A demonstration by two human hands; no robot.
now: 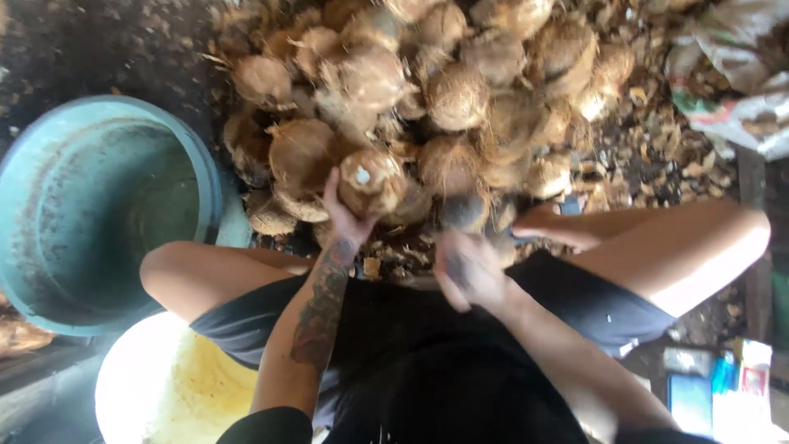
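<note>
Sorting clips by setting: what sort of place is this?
Likely a rough coconut-processing spot: a big pile of husked coconuts, husk scraps on the ground, a green tub, and the left hand gripping one coconut.

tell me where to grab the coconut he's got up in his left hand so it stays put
Take the coconut around its rounded underside, coming from below on the near side, as the left hand does now. The chipped white patch faces up, so a cupped palm under the husk likely keeps it steady. The right hand is blurred.
</note>
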